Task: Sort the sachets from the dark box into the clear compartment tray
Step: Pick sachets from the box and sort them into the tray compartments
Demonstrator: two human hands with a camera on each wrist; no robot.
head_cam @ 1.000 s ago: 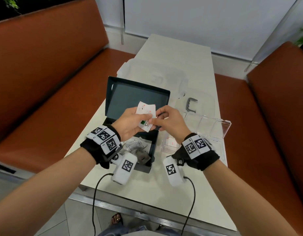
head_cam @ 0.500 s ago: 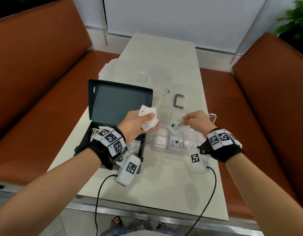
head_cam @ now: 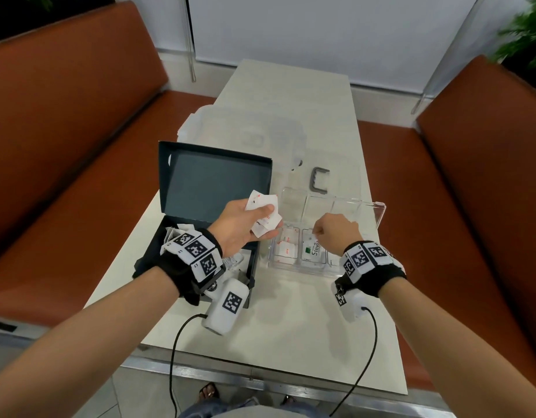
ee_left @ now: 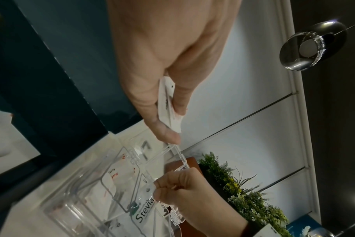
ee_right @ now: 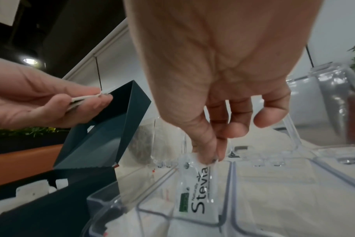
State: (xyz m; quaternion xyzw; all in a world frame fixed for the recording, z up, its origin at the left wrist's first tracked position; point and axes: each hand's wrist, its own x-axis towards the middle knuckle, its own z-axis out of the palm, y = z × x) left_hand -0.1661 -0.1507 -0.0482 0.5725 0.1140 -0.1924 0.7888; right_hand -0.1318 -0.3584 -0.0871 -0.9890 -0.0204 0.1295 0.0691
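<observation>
The dark box (head_cam: 206, 188) stands with its lid up at the table's left; more sachets (head_cam: 177, 232) lie in its base. My left hand (head_cam: 268, 221) hovers between box and tray and pinches a small stack of white, red-printed sachets (head_cam: 262, 211) (ee_left: 168, 105). The clear compartment tray (head_cam: 297, 268) lies to the right. My right hand (head_cam: 316, 236) (ee_right: 211, 158) reaches down into the tray's near middle compartment. Its thumb and forefinger pinch the top edge of a white Stevia sachet (head_cam: 313, 250) (ee_right: 197, 192), which stands upright. Red-printed sachets (head_cam: 286, 247) lie in the near left compartment.
A grey U-shaped handle (head_cam: 319, 182) lies behind the tray. A clear plastic cover (head_cam: 245, 131) sits further back on the white table (head_cam: 291, 327). Orange benches (head_cam: 79, 146) flank both sides. Cables hang from both wrist cameras over the front edge.
My right hand took the Stevia sachet out of the left hand's stack, carried it right and lowered it into the tray. The left hand kept the red-printed sachets.
</observation>
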